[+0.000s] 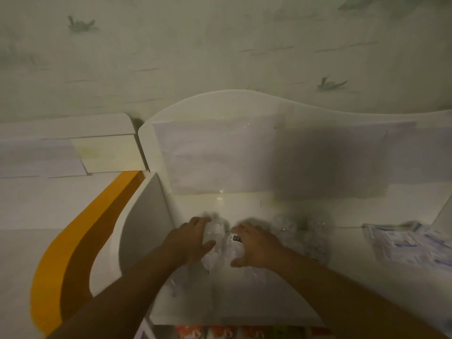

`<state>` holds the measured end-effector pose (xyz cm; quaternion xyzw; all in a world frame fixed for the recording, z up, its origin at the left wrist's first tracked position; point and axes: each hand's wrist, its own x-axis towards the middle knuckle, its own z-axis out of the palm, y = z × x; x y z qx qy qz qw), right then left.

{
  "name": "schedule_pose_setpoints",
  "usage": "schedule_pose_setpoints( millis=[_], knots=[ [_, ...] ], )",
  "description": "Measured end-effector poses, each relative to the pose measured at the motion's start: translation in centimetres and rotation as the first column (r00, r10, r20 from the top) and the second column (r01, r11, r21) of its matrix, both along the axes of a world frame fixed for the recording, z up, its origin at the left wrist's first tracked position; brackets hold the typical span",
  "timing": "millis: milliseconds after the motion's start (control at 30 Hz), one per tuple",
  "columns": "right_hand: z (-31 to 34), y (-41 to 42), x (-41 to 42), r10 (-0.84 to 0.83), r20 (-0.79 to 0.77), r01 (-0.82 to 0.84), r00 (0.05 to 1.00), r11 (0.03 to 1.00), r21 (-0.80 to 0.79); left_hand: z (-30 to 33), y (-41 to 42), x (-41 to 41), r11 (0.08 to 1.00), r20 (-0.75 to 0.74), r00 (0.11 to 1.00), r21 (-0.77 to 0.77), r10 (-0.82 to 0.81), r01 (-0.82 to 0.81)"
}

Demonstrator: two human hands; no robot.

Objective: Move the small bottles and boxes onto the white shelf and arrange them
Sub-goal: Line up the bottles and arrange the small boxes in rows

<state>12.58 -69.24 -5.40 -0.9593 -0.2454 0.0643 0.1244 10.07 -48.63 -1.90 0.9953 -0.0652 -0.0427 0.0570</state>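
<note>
Head view, dim and blurred. Nearest, under the front edge of the white shelf [244, 302], a strip of orange-red packaging [220, 332] shows on a lower level; contents unreadable. Both forearms reach up from the near edge onto the shelf top.

Left hand [188, 241]: grip wrapped around a clear small bottle [215, 232], fingers over its far side, thumb on the near side. Right hand [256, 245]: grip curled around a second clear bottle [236, 244] with a dark mark on its label. The two bottles sit side by side, near touching, at the left part of the shelf surface.

Right of the hands, more clear bottles [310, 233], smeared, count unclear. Further right, a clear packet with blue-printed boxes [411, 243] lies on the shelf.

Left: an orange curved panel [73, 241]. Far: the shelf's white curved backboard [232, 148], then patterned wall [220, 45].
</note>
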Motion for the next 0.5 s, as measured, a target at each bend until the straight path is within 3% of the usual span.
schedule_pose_setpoints(
  millis=[200,333,500],
  knots=[
    [-0.8,0.4,1.5,0.024,0.004,-0.024,1.0,1.0,-0.01,0.2,-1.8,2.9,1.0,0.057,0.998,-0.004,0.024,-0.024],
    [-1.6,0.8,2.5,0.018,0.005,-0.018,1.0,0.999,-0.034,0.4,-2.4,4.1,0.999,-0.027,0.999,0.03,0.019,-0.018],
    [-2.0,1.2,3.6,0.059,0.027,-0.057,0.998,0.997,-0.052,-0.2,-2.0,3.9,0.999,0.002,1.0,0.035,-0.013,0.013]
  ],
)
